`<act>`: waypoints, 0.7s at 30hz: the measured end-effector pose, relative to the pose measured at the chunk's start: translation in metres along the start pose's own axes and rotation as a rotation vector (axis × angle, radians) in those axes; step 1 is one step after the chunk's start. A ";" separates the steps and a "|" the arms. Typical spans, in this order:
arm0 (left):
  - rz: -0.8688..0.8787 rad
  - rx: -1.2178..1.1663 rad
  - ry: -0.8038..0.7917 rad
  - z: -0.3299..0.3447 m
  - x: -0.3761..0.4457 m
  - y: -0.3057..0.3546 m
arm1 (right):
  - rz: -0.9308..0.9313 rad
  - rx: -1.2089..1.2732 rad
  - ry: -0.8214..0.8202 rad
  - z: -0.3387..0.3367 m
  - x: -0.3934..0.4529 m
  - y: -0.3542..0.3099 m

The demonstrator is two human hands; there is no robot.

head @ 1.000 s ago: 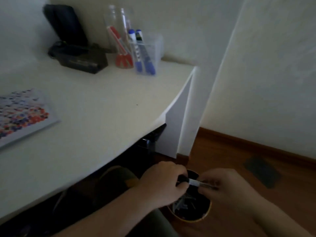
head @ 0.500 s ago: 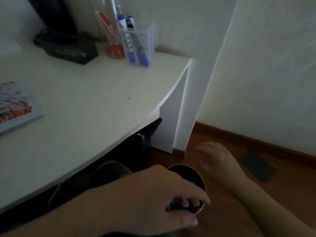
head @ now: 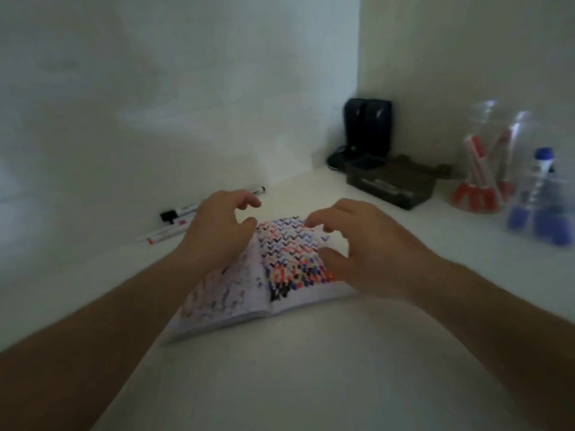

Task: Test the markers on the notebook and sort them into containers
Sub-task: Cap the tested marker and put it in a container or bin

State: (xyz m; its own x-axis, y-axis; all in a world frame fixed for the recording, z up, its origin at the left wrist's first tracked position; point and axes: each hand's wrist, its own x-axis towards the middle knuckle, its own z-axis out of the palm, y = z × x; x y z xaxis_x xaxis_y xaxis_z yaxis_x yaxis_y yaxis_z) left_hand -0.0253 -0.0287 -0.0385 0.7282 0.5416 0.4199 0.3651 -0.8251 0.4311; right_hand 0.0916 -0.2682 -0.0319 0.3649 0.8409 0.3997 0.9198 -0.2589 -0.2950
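An open notebook (head: 280, 293) covered in red, blue and black marker ticks lies on the white desk (head: 311, 368). My left hand (head: 217, 231) hovers over its left page with loosely curled fingers and holds nothing. Over the right page is my right hand (head: 357, 244), fingers also loosely curled and empty. Several markers (head: 174, 222) lie on the desk beyond my left hand. At the right, a clear container (head: 482, 169) holds red markers. Beside it a second clear container (head: 541, 203) holds blue ones.
A dark tray (head: 392, 185) and a black speaker-like device (head: 367, 129) stand in the back corner against the white walls. The image is blurred by head motion.
The view swung up from the bin on the floor to the desk. Both hands left the bin, where the left one held a marker, and now hover empty over the notebook.
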 end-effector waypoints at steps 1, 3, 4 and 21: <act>-0.046 0.075 0.022 0.001 0.007 -0.022 | 0.010 -0.026 -0.070 0.011 0.022 -0.002; -0.147 0.224 0.073 -0.003 0.018 -0.060 | 0.050 -0.028 -0.121 0.032 0.051 -0.004; -0.201 0.297 0.083 -0.005 0.022 -0.076 | 0.074 -0.016 -0.102 0.041 0.058 -0.002; 0.110 -0.210 0.233 -0.029 0.001 -0.030 | 0.031 0.423 0.105 0.055 0.049 -0.005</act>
State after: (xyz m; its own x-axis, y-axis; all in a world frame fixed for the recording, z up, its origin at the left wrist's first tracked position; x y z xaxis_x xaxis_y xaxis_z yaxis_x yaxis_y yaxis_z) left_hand -0.0526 0.0013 -0.0277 0.5958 0.4934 0.6337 0.1467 -0.8427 0.5181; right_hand 0.0972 -0.1999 -0.0583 0.4241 0.7772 0.4649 0.7758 -0.0470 -0.6292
